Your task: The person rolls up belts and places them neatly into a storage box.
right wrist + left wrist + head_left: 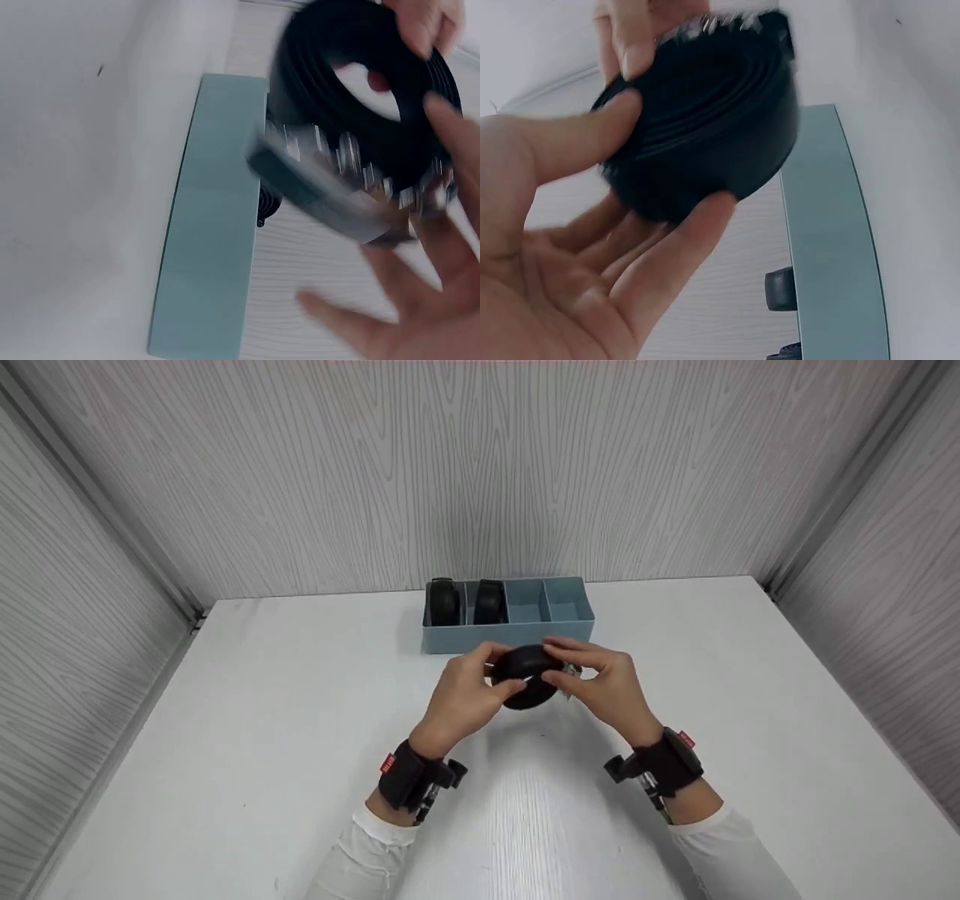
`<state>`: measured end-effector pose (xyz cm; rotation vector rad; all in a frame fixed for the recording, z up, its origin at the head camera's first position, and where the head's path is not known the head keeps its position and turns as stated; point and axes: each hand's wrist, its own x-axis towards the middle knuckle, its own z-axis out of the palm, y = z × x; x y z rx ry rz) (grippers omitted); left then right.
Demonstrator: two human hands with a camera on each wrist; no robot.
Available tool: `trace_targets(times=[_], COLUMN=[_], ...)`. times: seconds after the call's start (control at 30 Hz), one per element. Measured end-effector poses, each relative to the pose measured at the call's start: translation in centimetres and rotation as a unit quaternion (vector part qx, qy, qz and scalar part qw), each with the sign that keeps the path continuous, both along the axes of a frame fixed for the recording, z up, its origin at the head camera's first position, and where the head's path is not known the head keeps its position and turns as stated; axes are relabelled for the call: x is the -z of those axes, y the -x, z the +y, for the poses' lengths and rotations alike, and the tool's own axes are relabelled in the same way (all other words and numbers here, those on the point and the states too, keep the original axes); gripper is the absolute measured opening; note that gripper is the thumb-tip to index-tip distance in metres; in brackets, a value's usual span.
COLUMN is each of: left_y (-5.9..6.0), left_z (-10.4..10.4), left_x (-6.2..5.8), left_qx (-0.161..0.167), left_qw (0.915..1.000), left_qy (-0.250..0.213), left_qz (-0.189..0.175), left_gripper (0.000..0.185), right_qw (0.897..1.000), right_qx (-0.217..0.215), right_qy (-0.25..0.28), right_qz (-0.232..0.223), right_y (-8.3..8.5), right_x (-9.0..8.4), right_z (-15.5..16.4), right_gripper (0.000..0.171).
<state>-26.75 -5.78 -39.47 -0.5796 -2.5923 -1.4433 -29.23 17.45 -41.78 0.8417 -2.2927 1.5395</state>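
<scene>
A rolled-up black belt point(528, 661) is held above the white table, in front of the blue-grey divided box point(501, 639). My left hand point(463, 695) pinches its left side between thumb and fingers. On the other side, my right hand point(609, 684) grips the roll with thumb and fingertips. Wound layers of the belt point(712, 127) show in the left wrist view. In the right wrist view a shiny metal buckle point(330, 191), blurred, hangs at the roll's edge by the right fingers. Fingers partly hide the coil in each view.
Two more rolled black belts, one point(445, 604) in the leftmost compartment and one point(490, 603) beside it, stand in the box. To their right, two compartments show bare floors. Wood-grain panels point(480, 472) enclose the white table point(300, 697) behind and at both sides.
</scene>
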Motion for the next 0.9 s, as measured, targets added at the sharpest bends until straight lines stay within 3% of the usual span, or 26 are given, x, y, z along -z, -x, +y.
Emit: trace_targets(times=[0.1,0.2,0.37,0.5,0.67,0.73,0.8,0.9], left_y=[-0.2,-0.5,-0.2,0.8,1.8,2.0,2.0,2.0], left_z=[0.7,1.2,1.1,0.3,-0.3,-0.3,-0.2,-0.2], left_x=[0.1,0.2,0.4,0.7,1.6,1.8,2.0,2.2], left_qx=[-0.027,-0.038,-0.004,0.027,0.086,0.109,0.12,0.101], left_qw=[0.9992,0.9987,0.9988,0.9917,0.976,0.969,0.9661,0.9743], left_qy=[-0.022,-0.028,-0.048,-0.116,-0.12,-0.117,-0.125,-0.124], left_qz=[0.021,0.02,-0.004,-0.05,-0.161,-0.188,-0.192,-0.159], left_gripper=[0.041,0.042,0.042,0.035,0.033,0.033,0.034,0.035], right_qw=[0.997,0.993,0.993,0.993,0.988,0.987,0.987,0.986], right_qx=[0.045,0.075,0.084,0.035,-0.041,-0.061,-0.078,-0.108], right_qy=[-0.002,-0.002,0.032,0.095,0.138,0.139,0.134,0.127], right_qz=[0.058,0.088,0.082,0.055,0.052,0.055,0.051,0.024], right_y=[-0.3,-0.2,0.3,0.3,-0.2,-0.3,-0.3,-0.3], right_x=[0.2,0.5,1.1,0.9,0.6,0.7,0.8,0.9], right_z=[-0.8,-1.2,-1.0,-0.7,-1.0,-1.2,-1.3,-1.1], right_gripper=[0.045,0.046,0.045,0.048,0.045,0.043,0.041,0.04])
